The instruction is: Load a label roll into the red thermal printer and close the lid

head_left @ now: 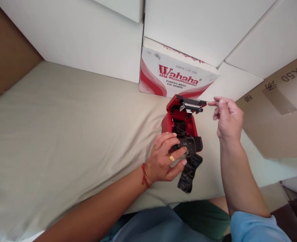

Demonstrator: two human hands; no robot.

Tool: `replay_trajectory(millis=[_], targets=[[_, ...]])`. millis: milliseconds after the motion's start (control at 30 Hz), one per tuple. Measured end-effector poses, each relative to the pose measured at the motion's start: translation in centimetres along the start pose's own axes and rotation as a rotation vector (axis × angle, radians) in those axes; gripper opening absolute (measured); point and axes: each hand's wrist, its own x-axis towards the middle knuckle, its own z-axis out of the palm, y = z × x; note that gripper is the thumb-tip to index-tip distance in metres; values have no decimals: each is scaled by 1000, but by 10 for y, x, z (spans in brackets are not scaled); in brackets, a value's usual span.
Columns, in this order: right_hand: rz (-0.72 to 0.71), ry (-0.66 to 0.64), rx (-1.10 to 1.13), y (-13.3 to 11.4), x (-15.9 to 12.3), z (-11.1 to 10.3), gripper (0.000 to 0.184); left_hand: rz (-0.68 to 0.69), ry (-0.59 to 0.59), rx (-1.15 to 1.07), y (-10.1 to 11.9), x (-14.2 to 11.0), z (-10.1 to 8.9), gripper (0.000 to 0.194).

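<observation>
I have the red device (pixel 166 123) in front of me on the pale cloth (pixel 70 134), a little right of the middle of my head view, just in front of the Wahaha box (pixel 180 77); its lid (pixel 175 102) is tilted up, showing a dark bar and silvery fittings on the underside, and its red interior lies open to my view; a creased black strip (pixel 192 171) runs from inside the device, over its dark front edge, and out toward the person's lap, its loose end lying crumpled on the near side; I see the left hand (pixel 161 156) open, palm down and fingers spread, resting over the front left of the device, with fingertips on the dark front part where the strip passes; that hand wears a gold ring (pixel 172 158), and a red cord bracelet (pixel 145 176) circles the wrist; the right hand (pixel 228 119) is raised to the right of the device, half open, its index finger extended toward the lid's right corner and the other fingers loosely curled; I cannot tell from here whether that fingertip touches the corner or stops just beside it; behind, I make out large white boxes (pixel 95 43) closing off the far side, while a brown carton (pixel 271 124) with printed characters and a piece of tape stands well to the right, beyond the right hand.
</observation>
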Motion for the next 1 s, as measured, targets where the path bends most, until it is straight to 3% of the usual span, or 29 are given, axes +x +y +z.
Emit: replay_trajectory(millis=[67, 133, 233, 567, 767, 900, 1000], targets=[[95, -17, 96, 15, 10, 11, 45, -12, -7, -6, -1, -1, 0, 28], [213, -122, 218, 25, 12, 22, 53, -18, -12, -11, -1, -2, 1, 29], [260, -228, 326, 27, 1, 29, 60, -17, -17, -23, -2, -3, 1, 31], [-129, -179, 55, 19, -61, -5, 56, -26, -40, -3, -3, -6, -1, 38], [-263, -258, -69, 25, -89, -15, 41, -73, -111, -17, -4, -7, -4, 47], [-328, -295, -57, 29, -96, -14, 33, -180, -130, -82, -17, 1, -10, 59], [-331, -248, -2, 32, -98, -11, 33, -287, -181, -42, -28, 8, -16, 50]])
